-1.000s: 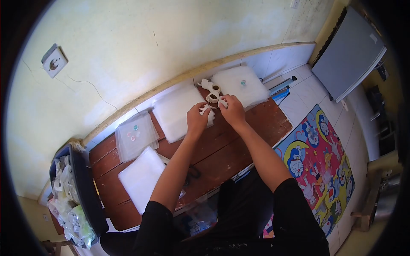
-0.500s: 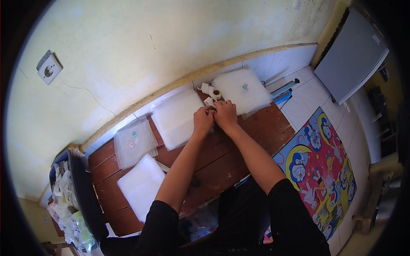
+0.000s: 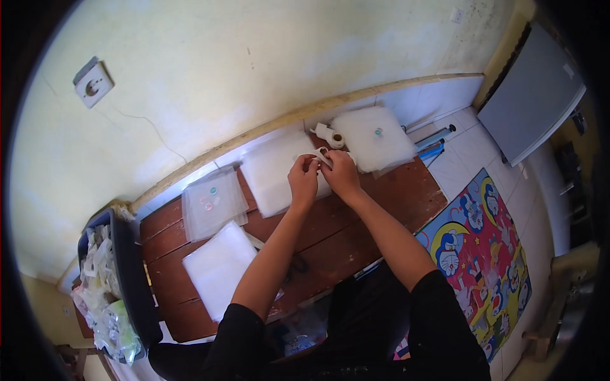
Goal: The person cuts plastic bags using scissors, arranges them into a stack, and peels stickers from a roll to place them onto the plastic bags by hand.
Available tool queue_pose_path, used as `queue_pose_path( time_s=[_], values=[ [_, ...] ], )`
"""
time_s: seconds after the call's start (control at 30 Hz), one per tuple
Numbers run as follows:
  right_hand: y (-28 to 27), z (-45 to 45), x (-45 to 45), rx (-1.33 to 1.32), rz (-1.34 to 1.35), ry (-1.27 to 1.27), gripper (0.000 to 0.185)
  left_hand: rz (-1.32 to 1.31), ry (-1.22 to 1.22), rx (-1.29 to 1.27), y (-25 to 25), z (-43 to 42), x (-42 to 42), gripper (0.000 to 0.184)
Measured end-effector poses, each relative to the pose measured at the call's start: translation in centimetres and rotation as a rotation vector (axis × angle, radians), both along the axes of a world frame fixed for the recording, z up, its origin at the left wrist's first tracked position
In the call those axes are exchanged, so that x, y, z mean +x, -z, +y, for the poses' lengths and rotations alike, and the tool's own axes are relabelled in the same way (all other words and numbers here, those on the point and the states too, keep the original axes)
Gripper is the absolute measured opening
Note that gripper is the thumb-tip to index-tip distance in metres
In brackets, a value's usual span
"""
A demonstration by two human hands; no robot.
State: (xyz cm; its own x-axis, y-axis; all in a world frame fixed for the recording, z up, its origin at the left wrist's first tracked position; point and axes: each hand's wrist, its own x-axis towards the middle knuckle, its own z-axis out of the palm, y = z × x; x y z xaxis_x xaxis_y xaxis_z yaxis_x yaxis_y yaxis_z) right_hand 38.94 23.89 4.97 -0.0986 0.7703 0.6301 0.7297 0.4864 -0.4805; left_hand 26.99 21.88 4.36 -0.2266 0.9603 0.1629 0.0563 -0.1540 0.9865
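My left hand (image 3: 304, 180) and my right hand (image 3: 342, 173) are close together above the table, fingers pinched on a small roll of white labels (image 3: 321, 154). A pale strip loops up between the fingertips; the fingers hide part of the roll. Just beyond them, more white label rolls (image 3: 332, 136) lie on the wood. Behind my left hand is a wide stack of clear plastic bags (image 3: 270, 171). Another bag stack (image 3: 372, 143), carrying a small teal-marked piece (image 3: 379, 132), sits beyond my right hand.
On the brown wooden table (image 3: 343, 238) are a thin bag pile (image 3: 216, 213) with small round stickers and a white stack (image 3: 219, 267). A dark bin (image 3: 136, 289) of plastic packaging stands at left. A cartoon mat (image 3: 476, 267) covers floor at right, near a grey fridge (image 3: 534, 95).
The label roll, mostly hidden between my hands before, now shows with a strip looping upward. My fingers have spread slightly around it. The whole view has shifted a little.
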Motion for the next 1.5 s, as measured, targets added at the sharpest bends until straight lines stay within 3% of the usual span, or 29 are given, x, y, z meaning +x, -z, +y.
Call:
queue_pose_path(
  time_s=[0.03, 0.27, 0.37, 0.6, 0.77, 0.87, 0.93, 1.0, 1.07, 1.13, 1.2, 1.23, 1.27, 1.4, 1.47, 1.5],
  values=[
    [-0.8, -0.7, -0.6, -0.068, 0.078, -0.070, 0.017, -0.153, -0.002, 0.005, -0.8, -1.2, -0.7, 0.017],
    [-4.0, -6.5, -6.2, -0.573, 0.485, -0.462, 0.018, -0.169, -0.096, 0.048, -3.4, -9.5, -8.2, 0.024],
    [-4.2, -9.6, -9.2, -0.532, 0.465, -0.548, 0.020, -0.205, -0.138, -0.016, -3.5, -12.7, -11.1, 0.036],
    [-4.3, -17.7, -15.0, -0.699, 0.345, -0.661, 0.015, -0.142, -0.184, -0.227, -3.8, -21.6, -16.8, 0.040],
    [-2.8, -21.6, -17.8, -0.735, 0.374, -0.781, 0.015, -0.233, -0.242, -0.322, -3.6, -26.2, -19.5, 0.042],
    [-2.3, -23.0, -18.3, -0.684, 0.250, -0.789, 0.017, -0.197, -0.249, -0.392, -3.2, -27.9, -20.3, 0.045],
    [-1.9, -23.3, -18.4, -0.426, 0.068, -0.802, 0.019, -0.176, -0.210, -0.272, -2.1, -28.6, -20.3, 0.037],
    [-1.7, -23.4, -18.4, -0.363, 0.028, -0.816, 0.019, -0.125, -0.238, -0.323, -1.6, -29.2, -20.2, 0.037],
    [-2.1, -23.7, -18.3, -0.299, -0.014, -0.830, 0.020, -0.285, -0.217, -0.283, -1.3, -29.5, -20.0, 0.040],
    [-2.5, -24.6, -18.4, -0.730, 0.239, -0.816, 0.019, -0.273, -0.242, -0.305, -0.6, -29.3, -20.3, 0.038],
    [-2.5, -24.8, -18.6, -0.810, 0.343, -0.816, 0.019, -0.260, -0.266, -0.342, 0.2, -29.3, -20.7, 0.036],
    [-2.4, -24.8, -18.7, -0.879, 0.449, -0.810, 0.019, -0.417, -0.259, -0.341, 0.1, -29.1, -20.9, 0.035],
    [-1.9, -24.5, -18.7, -0.885, 0.448, -0.812, 0.019, -0.574, -0.252, -0.336, -0.1, -28.9, -21.0, 0.035],
    [-2.1, -23.0, -18.3, -0.776, 0.289, -0.810, 0.025, -0.732, -0.284, -0.244, -0.8, -28.4, -22.1, 0.034],
    [-2.2, -22.6, -18.5, -0.895, 0.624, -0.826, 0.027, -0.795, -0.284, -0.216, -2.1, -28.2, -22.6, 0.035],
    [-2.3, -22.3, -18.4, -0.894, 0.627, -0.829, 0.027, -0.812, -0.287, -0.182, -2.4, -28.1, -23.1, 0.037]
  ],
)
